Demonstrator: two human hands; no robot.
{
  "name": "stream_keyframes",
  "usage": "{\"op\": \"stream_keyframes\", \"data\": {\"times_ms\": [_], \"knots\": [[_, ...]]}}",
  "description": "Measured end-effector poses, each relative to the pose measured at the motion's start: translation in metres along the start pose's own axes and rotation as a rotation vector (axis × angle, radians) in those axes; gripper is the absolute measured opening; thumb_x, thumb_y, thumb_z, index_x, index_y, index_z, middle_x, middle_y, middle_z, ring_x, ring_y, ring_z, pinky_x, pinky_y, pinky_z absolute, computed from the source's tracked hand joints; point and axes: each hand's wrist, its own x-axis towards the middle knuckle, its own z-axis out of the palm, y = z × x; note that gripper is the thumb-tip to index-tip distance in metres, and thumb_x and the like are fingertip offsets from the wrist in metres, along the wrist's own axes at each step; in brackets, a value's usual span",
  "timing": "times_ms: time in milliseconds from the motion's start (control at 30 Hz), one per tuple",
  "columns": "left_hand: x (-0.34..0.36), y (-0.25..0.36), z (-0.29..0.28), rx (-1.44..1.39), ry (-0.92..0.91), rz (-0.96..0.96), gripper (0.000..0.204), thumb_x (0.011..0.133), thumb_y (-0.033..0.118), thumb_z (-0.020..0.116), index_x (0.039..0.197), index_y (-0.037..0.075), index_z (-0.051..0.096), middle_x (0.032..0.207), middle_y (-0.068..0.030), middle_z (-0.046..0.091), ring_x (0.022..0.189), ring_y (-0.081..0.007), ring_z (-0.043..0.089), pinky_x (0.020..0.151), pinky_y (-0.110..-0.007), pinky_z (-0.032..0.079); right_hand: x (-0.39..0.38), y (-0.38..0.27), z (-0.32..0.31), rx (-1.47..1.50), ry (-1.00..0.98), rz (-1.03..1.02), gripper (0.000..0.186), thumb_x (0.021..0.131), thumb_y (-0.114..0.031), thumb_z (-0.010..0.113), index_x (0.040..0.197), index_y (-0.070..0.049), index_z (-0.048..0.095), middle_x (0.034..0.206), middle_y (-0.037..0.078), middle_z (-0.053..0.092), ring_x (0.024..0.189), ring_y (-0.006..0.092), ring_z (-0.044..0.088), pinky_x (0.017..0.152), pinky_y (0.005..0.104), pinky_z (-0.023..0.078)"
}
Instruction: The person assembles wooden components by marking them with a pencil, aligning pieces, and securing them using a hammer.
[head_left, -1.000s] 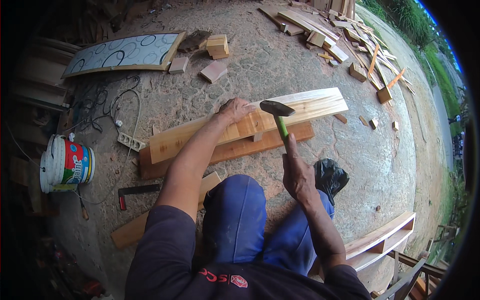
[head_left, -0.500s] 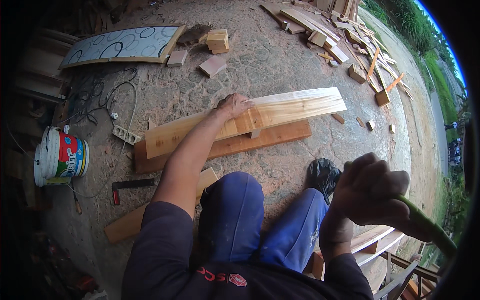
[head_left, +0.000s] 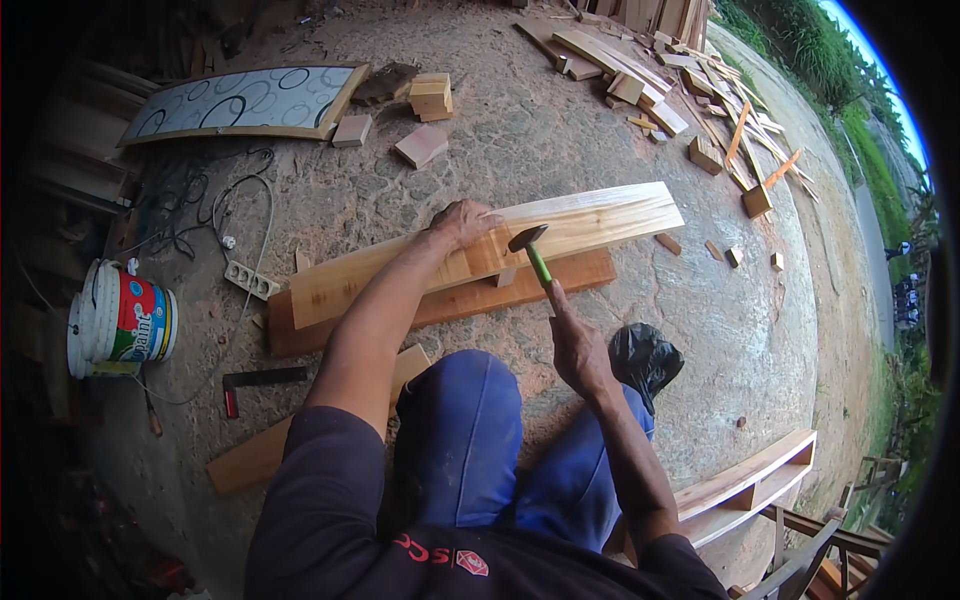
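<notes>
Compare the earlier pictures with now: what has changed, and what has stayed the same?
The right hand, raised at the right half a second ago, has swung forward-left and down, bringing the hammer over the upper board; contact is unclear. Nothing was gripped or let go. The left hand stays on the upper board; the bucket and bag have not moved.

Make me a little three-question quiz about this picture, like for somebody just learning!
1. True or false: the left hand is on the white bucket.

2. What tool does the right hand hold?

3. Fill in with "lighter" or "darker": the upper board is ____ than the lower board.

Key:
1. False; it is on the upper board.
2. A hammer.
3. Lighter.
</notes>
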Motion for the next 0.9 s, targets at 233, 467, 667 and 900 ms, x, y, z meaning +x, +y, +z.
{"op": "stream_keyframes", "data": {"times_ms": [233, 467, 667, 900], "knots": [[-0.011, 0.005, -0.014, -0.015, -0.091, -0.048, 0.046, 0.093, 0.053, 0.061, 0.106, 0.01, 0.073, 0.099, -0.0203, 0.072, 0.095, -0.0352, 0.069, 0.085, -0.045, 0.053, 0.013, -0.117, -0.151, 0.918, 0.767, -0.708, 0.038, 0.104, -0.03, 0.052, 0.137, -0.013, 0.044, 0.069, 0.005, 0.048, 0.054, 0.0198, 0.048, 0.058, 0.0346, 0.049], [0.002, -0.008, -0.004, 0.033, -0.067, 0.0, 0.05, 0.093, 0.055, 0.059, 0.106, 0.009, 0.073, 0.103, -0.0217, 0.071, 0.1, -0.037, 0.068, 0.09, -0.046, 0.051, 0.003, 0.014, 0.026, -0.04, -0.043, -0.028, 0.07, 0.098, -0.009, 0.051, 0.16, -0.023, 0.022, 0.077, 0.032, 0.063, 0.069, 0.0494, 0.064, 0.061, 0.0567, 0.047], [-0.006, -0.014, -0.008, 0.026, -0.067, -0.073, 0.047, 0.093, 0.055, 0.059, 0.106, 0.012, 0.074, 0.104, -0.0196, 0.072, 0.101, -0.0369, 0.068, 0.089, -0.047, 0.052, 0.027, -0.117, -0.119, 0.526, 0.708, -0.331, 0.061, 0.101, -0.013, 0.053, 0.156, -0.007, 0.027, 0.087, 0.019, 0.067, 0.063, 0.0334, 0.064, 0.055, 0.0428, 0.049], [-0.007, 0.0, 0.028, 0.005, -0.075, 0.011, 0.048, 0.093, 0.052, 0.062, 0.097, 0.006, 0.072, 0.089, -0.0205, 0.069, 0.087, -0.0329, 0.067, 0.081, -0.045, 0.051, -0.024, 0.018, 0.017, -0.097, -0.062, 0.101, 0.071, 0.095, -0.001, 0.053, 0.159, -0.018, 0.026, 0.109, 0.028, 0.067, 0.071, 0.0443, 0.064, 0.066, 0.0486, 0.052]]}}
